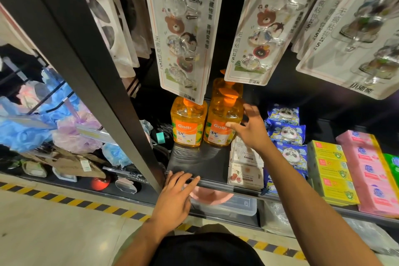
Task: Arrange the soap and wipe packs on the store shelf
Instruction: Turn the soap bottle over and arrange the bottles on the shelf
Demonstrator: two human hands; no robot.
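Two orange soap pump bottles stand side by side on the black shelf [194, 164], a left bottle [187, 122] and a right bottle [222, 123], with a third orange bottle [226, 86] behind them. My right hand [250, 129] reaches to the right bottle; its thumb touches the label and its fingers spread beside the bottle's right side. My left hand [176, 197] rests flat on the shelf's front edge. White wipe packs [245, 165] lie right of the bottles. Blue panda wipe packs [287, 134] run in a row beside them.
Yellow boxes [330, 168] and pink packs [367, 173] fill the shelf's right end. Hook blister cards [183, 34] hang low over the bottles. A black upright post [103, 75] bounds the shelf on the left, with bath sponges [43, 123] beyond it. A clear bin [228, 205] sits below.
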